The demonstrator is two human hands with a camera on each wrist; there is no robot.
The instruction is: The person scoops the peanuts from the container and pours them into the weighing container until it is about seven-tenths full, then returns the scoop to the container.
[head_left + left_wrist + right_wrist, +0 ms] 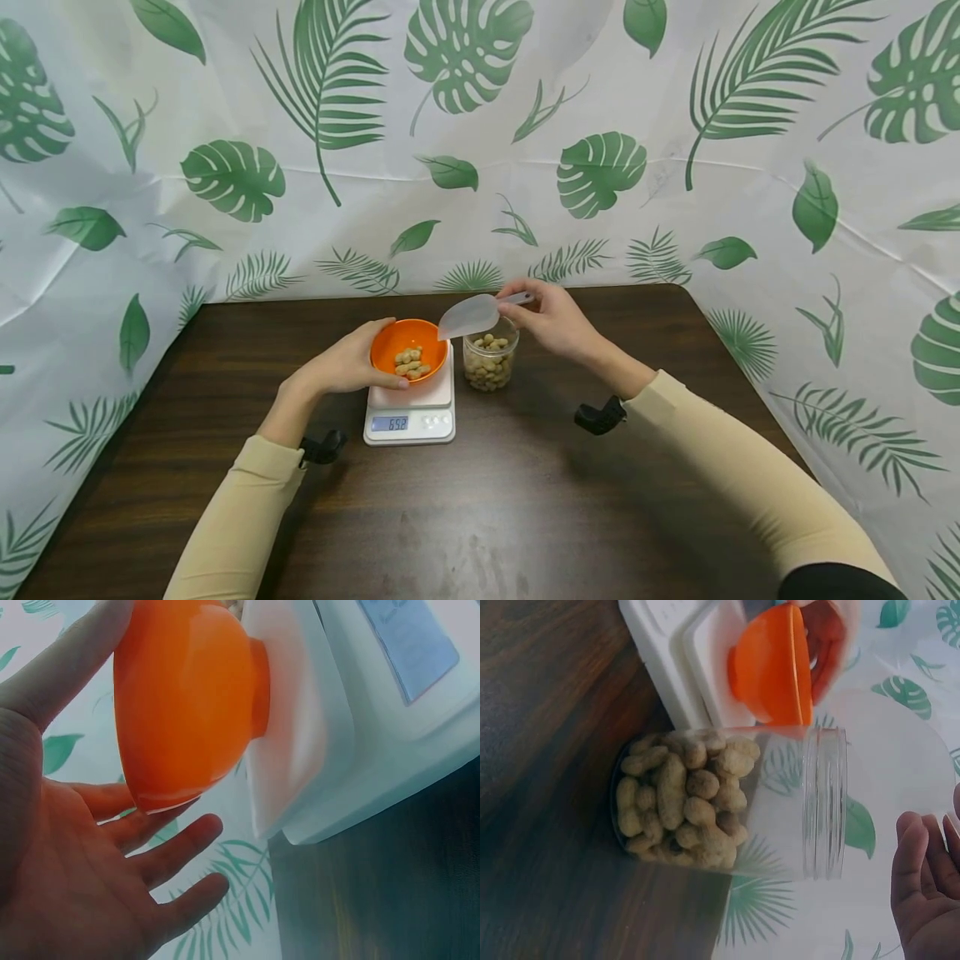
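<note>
1. Scoop (467, 317) up in the air, pale and see-through, just above the mouth of the glass jar (489, 367)! No peanut shows in it from where I stand.
2. Right hand (553, 318) has it: fingers narrow, pinching the handle between thumb and fingertips.
3. Watch that line! The long axis runs sideways, handle at the right, blade reaching left from those fingers and dipping a little, its tip right at the near-side edge of the orange bowl (384, 333). Touching the rim or merely in front of it? I cannot tell.
4. Left hand (347, 363) is the nearer one to the bowl, fingers curved about its left side, thumb at the front rim; the other fingertips spread loosely underneath.
5. Bowl's foot sits on the white scale (431, 425), the opening tipped slightly, a few peanuts (410, 364) inside. The display is lit, too small to read surely.
6. Jar stands upright on the dark bench (525, 500), just right of the scale, lidless, with plenty more peanuts in it.
</note>
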